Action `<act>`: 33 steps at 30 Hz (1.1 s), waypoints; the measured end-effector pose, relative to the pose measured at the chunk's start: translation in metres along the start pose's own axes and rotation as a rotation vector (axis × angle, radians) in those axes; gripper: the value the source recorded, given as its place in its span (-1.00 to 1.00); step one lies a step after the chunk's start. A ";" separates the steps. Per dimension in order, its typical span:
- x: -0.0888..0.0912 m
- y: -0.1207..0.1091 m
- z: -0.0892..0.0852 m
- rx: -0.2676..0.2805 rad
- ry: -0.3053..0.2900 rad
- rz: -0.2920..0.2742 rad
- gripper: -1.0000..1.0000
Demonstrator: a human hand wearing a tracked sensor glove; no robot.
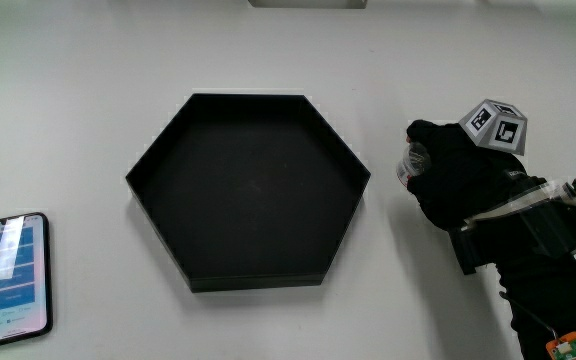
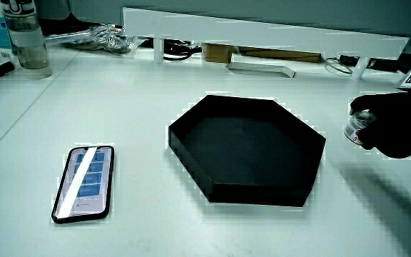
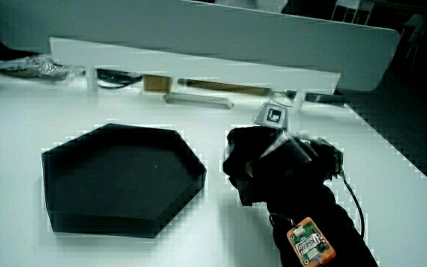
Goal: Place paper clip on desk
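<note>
The gloved hand [image 1: 458, 180] rests on the white table beside the black hexagonal tray [image 1: 248, 97], with the patterned cube [image 1: 495, 125] on its back. Its fingers are curled around a small clear, shiny object [image 1: 408, 165], which sticks out at the fingertips on the side nearest the tray. In a side view the object [image 2: 359, 127] looks like a small round transparent piece, held just above the table by the hand [image 2: 394, 128]. In a side view the hand [image 3: 273, 167] hides the object. I see nothing inside the tray [image 2: 262, 193] in either side view [image 3: 102, 222].
A phone [image 1: 13, 277] with a lit screen lies near the table's edge by the person, apart from the tray; a side view shows it too [image 2: 84, 182]. A bottle [image 2: 27, 43] and clutter stand near the low white partition [image 2: 262, 28].
</note>
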 end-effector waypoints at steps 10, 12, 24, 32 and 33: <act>0.015 0.015 -0.020 -0.036 -0.019 -0.059 0.00; 0.021 0.022 -0.026 -0.043 -0.020 -0.093 0.00; 0.028 0.031 -0.048 -0.105 -0.016 -0.109 0.00; 0.032 0.031 -0.051 -0.120 -0.024 -0.147 -0.15; 0.035 0.031 -0.052 -0.139 -0.015 -0.126 -0.19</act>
